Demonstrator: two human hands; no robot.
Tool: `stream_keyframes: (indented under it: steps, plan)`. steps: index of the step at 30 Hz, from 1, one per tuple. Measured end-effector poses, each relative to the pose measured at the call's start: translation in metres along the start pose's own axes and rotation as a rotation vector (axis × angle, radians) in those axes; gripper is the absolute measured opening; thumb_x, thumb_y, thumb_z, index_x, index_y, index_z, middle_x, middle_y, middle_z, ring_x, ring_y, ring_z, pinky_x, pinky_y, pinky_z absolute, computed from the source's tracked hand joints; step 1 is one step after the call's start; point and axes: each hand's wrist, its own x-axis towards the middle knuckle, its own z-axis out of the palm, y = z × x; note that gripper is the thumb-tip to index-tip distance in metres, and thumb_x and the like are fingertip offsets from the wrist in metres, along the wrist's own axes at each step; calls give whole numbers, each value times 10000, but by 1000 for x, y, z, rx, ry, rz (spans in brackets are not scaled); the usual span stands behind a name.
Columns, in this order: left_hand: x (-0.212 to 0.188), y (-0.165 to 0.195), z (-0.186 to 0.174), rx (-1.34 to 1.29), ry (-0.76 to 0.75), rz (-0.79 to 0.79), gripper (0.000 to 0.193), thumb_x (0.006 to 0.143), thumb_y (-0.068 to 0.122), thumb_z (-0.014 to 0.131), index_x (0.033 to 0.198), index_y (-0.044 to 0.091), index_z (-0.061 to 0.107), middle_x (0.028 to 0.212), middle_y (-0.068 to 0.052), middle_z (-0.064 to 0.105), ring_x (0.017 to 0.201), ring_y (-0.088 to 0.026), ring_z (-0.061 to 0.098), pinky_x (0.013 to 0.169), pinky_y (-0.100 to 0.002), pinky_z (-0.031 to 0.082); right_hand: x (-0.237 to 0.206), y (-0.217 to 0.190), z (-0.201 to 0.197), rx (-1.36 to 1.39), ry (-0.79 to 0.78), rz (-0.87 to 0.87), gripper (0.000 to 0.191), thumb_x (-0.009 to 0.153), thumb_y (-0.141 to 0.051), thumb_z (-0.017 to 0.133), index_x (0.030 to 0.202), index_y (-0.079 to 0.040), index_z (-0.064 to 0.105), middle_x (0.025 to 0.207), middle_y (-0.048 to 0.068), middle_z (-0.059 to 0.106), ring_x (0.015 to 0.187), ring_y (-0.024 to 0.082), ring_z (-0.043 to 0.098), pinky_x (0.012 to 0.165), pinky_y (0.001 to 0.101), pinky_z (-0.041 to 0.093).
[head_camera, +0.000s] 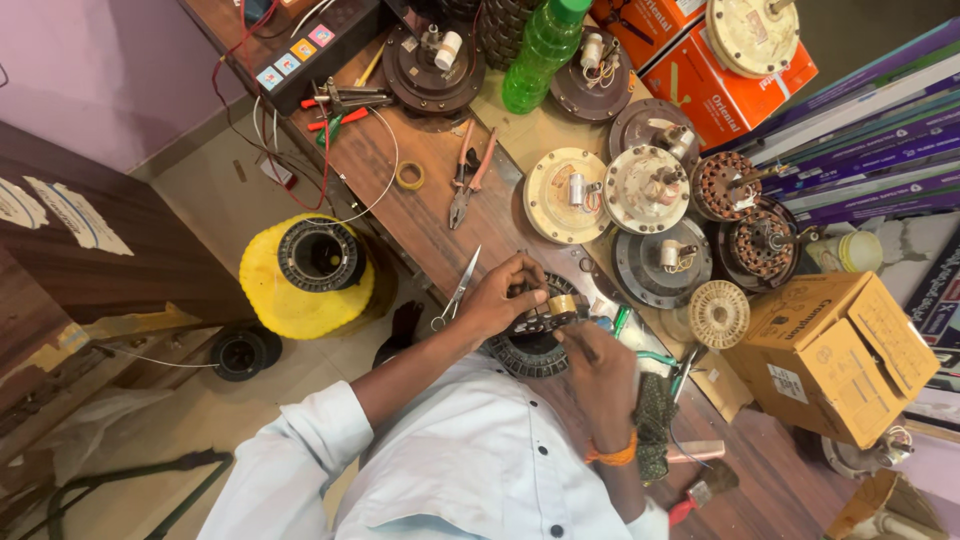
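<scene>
A black ring-shaped motor stator lies on the wooden workbench right in front of me. My left hand reaches in from the left, its fingers closed on a small roll of tan tape held over the stator's top. My right hand, with an orange band at the wrist, is curled over the stator's right side and grips it. What lies under that palm is hidden.
Scissors lie left of my left hand, pliers farther up. Several fan motor parts and a green bottle crowd the far bench. A cardboard box stands right. A yellow stool is on the floor at left.
</scene>
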Motion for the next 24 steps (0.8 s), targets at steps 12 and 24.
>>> stream_keyframes:
  steps: [12,24]
  plan:
    - [-31,21,27,686,239,477,364,790,193,856,1103,87,705,1030,-73,739,1026,-277,653,900,-408,492,-49,91,40,188,67,95,92,856,-16,703,941,3,733,800,111,729,681,126,644,629,283,504]
    - [-41,17,30,887,356,727,298,834,186,819,1074,56,701,999,-75,721,955,-270,659,800,-396,524,63,44,-33,-14,14,-200,98,860,-90,795,940,-39,771,815,106,749,629,160,656,588,296,495]
